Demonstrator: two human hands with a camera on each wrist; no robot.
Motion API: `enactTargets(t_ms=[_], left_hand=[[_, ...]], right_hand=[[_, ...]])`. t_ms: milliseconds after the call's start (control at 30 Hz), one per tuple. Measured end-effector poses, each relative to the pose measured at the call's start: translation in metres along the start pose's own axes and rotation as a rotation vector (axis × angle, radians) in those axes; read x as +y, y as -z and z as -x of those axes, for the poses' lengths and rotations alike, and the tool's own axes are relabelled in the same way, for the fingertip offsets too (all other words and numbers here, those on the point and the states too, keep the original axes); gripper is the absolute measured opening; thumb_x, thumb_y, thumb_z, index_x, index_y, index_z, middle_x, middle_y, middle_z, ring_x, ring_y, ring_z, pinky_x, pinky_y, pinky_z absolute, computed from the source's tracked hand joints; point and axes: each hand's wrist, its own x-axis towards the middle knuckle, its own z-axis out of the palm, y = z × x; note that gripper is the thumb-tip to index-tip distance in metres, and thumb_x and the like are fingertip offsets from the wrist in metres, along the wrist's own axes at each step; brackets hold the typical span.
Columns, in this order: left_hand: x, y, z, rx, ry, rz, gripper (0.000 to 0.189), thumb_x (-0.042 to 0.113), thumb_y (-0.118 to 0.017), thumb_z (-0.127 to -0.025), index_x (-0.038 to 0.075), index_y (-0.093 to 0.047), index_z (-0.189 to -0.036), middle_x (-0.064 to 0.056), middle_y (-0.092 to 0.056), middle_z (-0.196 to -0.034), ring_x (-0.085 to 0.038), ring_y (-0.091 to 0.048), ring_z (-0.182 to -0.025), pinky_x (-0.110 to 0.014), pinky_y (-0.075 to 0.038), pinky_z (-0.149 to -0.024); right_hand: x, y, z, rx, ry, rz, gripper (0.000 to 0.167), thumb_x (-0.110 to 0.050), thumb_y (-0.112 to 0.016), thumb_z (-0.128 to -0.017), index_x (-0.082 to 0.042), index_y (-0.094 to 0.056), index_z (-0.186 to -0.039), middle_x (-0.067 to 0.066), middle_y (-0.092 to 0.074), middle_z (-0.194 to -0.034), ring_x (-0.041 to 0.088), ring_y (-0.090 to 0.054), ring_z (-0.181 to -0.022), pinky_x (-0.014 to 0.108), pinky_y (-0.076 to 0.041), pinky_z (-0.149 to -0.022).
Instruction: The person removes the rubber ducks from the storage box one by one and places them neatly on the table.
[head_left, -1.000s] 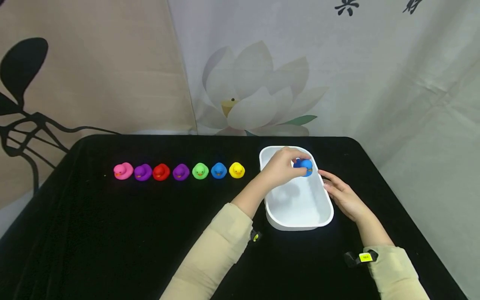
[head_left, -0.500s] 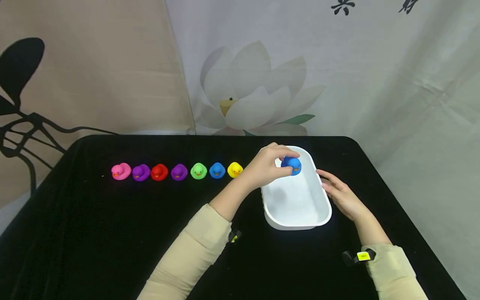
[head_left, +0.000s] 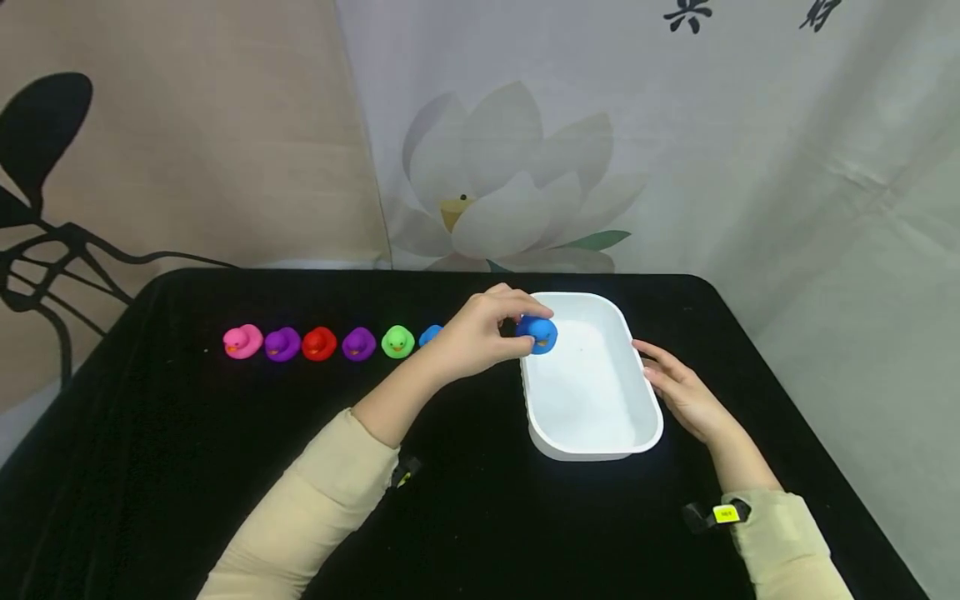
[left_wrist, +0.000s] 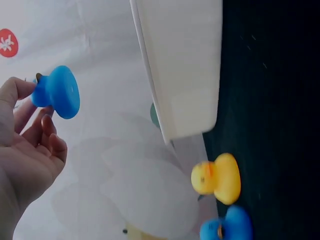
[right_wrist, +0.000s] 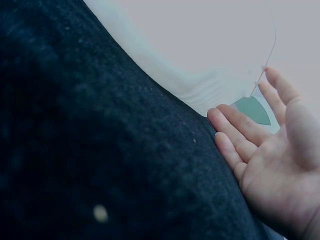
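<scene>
My left hand (head_left: 480, 333) pinches a blue rubber duck (head_left: 538, 333) between thumb and fingers, held over the left rim of the white plastic tub (head_left: 592, 408). In the left wrist view the duck (left_wrist: 62, 92) is lifted well clear, its flat base turned outward. My right hand (head_left: 690, 392) lies along the right side of the tub, fingertips at its rim. The right wrist view shows that hand (right_wrist: 280, 155) with fingers extended against the tub wall (right_wrist: 165, 70). Nothing shows inside the tub.
Left of the tub runs a row of rubber ducks: pink (head_left: 243, 342), purple (head_left: 282, 344), red (head_left: 319, 343), another purple (head_left: 359, 344), green (head_left: 397, 342) and blue (head_left: 430, 335). A yellow duck (left_wrist: 225, 179) is hidden behind my left hand in the head view. A black cloth (head_left: 225, 467) covers the table.
My left hand has carried the blue duck leftward, from over the tub's right side to its left rim. My right hand has stayed at the tub.
</scene>
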Motion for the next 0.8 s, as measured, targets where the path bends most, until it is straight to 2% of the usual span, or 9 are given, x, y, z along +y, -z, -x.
enactTargets(t_ms=[167, 467, 567, 800], left_hand=[[-0.005, 0.017, 0.017, -0.001, 0.019, 0.029, 0.029, 0.008, -0.070, -0.085, 0.009, -0.069, -0.115, 0.001, -0.063, -0.114, -0.016, -0.048, -0.099, -0.035, -0.051, -0.079], [-0.020, 0.047, 0.050, 0.009, 0.039, 0.090, 0.033, 0.006, -0.068, -0.084, 0.009, -0.068, -0.117, 0.001, -0.061, -0.116, -0.020, -0.049, -0.102, -0.047, -0.050, -0.081], [-0.023, 0.057, 0.062, 0.012, 0.065, 0.118, 0.034, 0.004, -0.067, -0.083, 0.009, -0.068, -0.117, 0.000, -0.059, -0.117, -0.021, -0.049, -0.104, -0.050, -0.049, -0.083], [-0.035, 0.080, 0.088, 0.014, 0.096, 0.092, 0.036, 0.002, -0.066, -0.084, 0.007, -0.065, -0.120, -0.003, -0.060, -0.120, -0.022, -0.048, -0.107, -0.050, -0.046, -0.086]], right_hand=[[0.001, 0.001, -0.001, -0.022, 0.009, -0.014, 0.049, -0.018, -0.045, -0.103, -0.007, -0.031, -0.148, 0.006, -0.050, -0.137, 0.009, -0.054, -0.116, 0.019, -0.041, -0.093], [-0.003, -0.001, 0.000, -0.027, 0.019, -0.029, 0.048, -0.018, -0.045, -0.102, -0.007, -0.032, -0.147, -0.004, -0.053, -0.131, 0.007, -0.054, -0.114, 0.019, -0.042, -0.092], [-0.003, -0.001, 0.000, -0.028, 0.021, -0.030, 0.048, -0.018, -0.045, -0.102, -0.007, -0.032, -0.147, -0.005, -0.053, -0.131, 0.007, -0.054, -0.115, 0.019, -0.042, -0.092], [-0.002, 0.000, 0.000, -0.028, 0.020, -0.034, 0.049, -0.018, -0.046, -0.102, -0.006, -0.031, -0.147, -0.002, -0.053, -0.131, 0.007, -0.055, -0.114, 0.019, -0.042, -0.091]])
